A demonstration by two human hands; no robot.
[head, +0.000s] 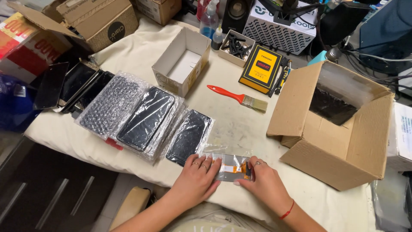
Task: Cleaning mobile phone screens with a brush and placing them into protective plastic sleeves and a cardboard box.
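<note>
A small phone screen part in a clear plastic sleeve (pixel 231 165), with an orange ribbon strip at its right end, lies at the near edge of the white table cover (pixel 240 124). My left hand (pixel 195 180) rests flat on its left end, fingers spread over the sleeve. Against the right end presses my right hand (pixel 264 182), fingertips by the orange strip. Just left of my left hand lies a black phone screen in plastic wrap (pixel 189 136).
More wrapped screens (pixel 146 118) and bubble-wrapped ones (pixel 109 103) lie in a row at left. An open brown cardboard box (pixel 339 141) stands at right. A red-handled brush (pixel 238 98), a small white open box (pixel 182 62) and a yellow-black case (pixel 261 68) sit further back.
</note>
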